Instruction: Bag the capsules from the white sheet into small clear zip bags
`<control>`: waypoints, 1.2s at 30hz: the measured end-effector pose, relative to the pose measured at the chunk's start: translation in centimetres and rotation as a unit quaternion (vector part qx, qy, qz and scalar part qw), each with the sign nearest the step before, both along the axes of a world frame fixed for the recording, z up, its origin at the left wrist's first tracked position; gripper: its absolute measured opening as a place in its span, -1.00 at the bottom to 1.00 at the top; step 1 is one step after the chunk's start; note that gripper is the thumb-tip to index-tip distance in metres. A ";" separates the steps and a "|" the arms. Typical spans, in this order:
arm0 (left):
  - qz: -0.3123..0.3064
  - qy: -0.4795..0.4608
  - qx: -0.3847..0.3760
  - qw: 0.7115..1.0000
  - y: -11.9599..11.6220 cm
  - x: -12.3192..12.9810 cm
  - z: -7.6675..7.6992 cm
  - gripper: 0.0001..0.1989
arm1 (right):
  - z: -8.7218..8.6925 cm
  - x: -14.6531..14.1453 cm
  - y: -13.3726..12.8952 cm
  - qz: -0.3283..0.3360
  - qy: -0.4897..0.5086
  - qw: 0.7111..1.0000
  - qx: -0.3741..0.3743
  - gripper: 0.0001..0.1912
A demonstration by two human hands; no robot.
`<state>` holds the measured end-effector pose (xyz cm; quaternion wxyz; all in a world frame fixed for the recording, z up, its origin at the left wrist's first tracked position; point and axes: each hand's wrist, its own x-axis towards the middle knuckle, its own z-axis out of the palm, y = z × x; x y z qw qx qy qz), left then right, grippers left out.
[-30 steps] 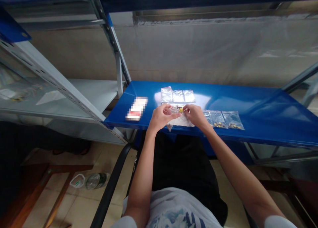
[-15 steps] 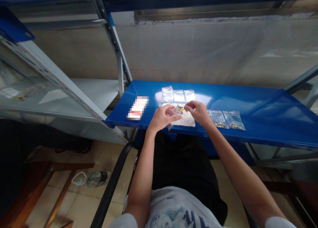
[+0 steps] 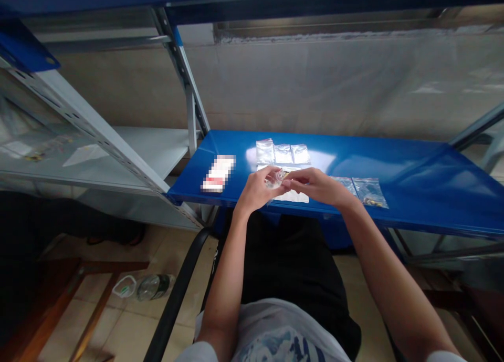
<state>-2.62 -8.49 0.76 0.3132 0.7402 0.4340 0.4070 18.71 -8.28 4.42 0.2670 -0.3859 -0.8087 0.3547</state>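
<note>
My left hand (image 3: 254, 191) is curled around a small clear zip bag (image 3: 274, 180), holding it over a white sheet (image 3: 295, 196) on the blue shelf. From the right, my right hand (image 3: 321, 186) meets the bag, its fingers drawn together near my left thumb. Whatever lies between those fingertips is hidden. A few small yellow pieces (image 3: 286, 173) show dimly between the hands. Behind them lie 3 flat zip bags (image 3: 282, 153). To the right rests a zip bag with small yellow and dark pieces (image 3: 370, 191), and another zip bag (image 3: 343, 183) is partly covered by my right hand.
A blurred-out white and red item (image 3: 219, 174) lies on the left of the blue shelf (image 3: 413, 178). A metal upright (image 3: 98, 128) separates it from a grey shelf (image 3: 145, 146). A chair armrest (image 3: 177, 293) and a plastic bottle (image 3: 153, 287) are below. Another person's dark-clothed leg shows at left.
My right hand has moved slightly left and down, closing in on the bag and left thumb. It now covers more of the nearer filled bag. My left hand has barely shifted.
</note>
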 end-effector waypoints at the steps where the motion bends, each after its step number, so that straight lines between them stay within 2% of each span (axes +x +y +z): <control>1: -0.001 -0.003 0.003 1.000 -0.1 -0.1 0.1 -0.44 | 0.1 0.0 -0.1 0.003 -0.001 1.000 -0.003 -0.59; 4: -0.007 -0.030 0.000 1.000 -0.1 -0.3 0.3 -0.40 | 0.4 -0.2 -0.2 -0.022 0.006 1.000 0.015 -0.63; 10: -0.022 -0.136 -0.047 0.989 0.3 -1.0 0.4 -0.67 | 0.9 -0.2 -0.3 -0.104 0.034 0.991 0.074 -0.68; 14: 0.005 -0.181 -0.051 0.982 0.1 -1.0 0.8 -0.71 | 0.9 -0.5 -0.9 -0.143 0.117 0.980 0.077 -0.71; 17: 0.022 -0.205 -0.029 0.978 -0.3 -1.0 1.3 -0.72 | 0.7 -0.7 -1.0 -0.136 0.170 0.975 0.043 -0.61; 20: 0.031 -0.214 -0.013 0.976 -0.5 -1.2 1.7 -0.69 | 0.7 -1.0 -1.0 -0.129 0.182 0.975 0.016 -0.63; 27: -0.065 -0.184 -0.076 0.978 -0.7 -1.2 1.9 -0.61 | 0.8 -1.2 -1.1 -0.138 0.201 0.969 0.032 -0.64; 31: -0.043 -0.181 -0.093 0.978 -0.7 -1.2 1.7 -0.67 | 0.7 -1.2 -1.1 -0.140 0.218 0.966 0.023 -0.65; 36: -0.011 -0.184 -0.077 0.980 -0.7 -1.1 1.8 -0.64 | 1.4 -1.2 -1.5 -0.144 0.244 0.959 -0.010 -0.73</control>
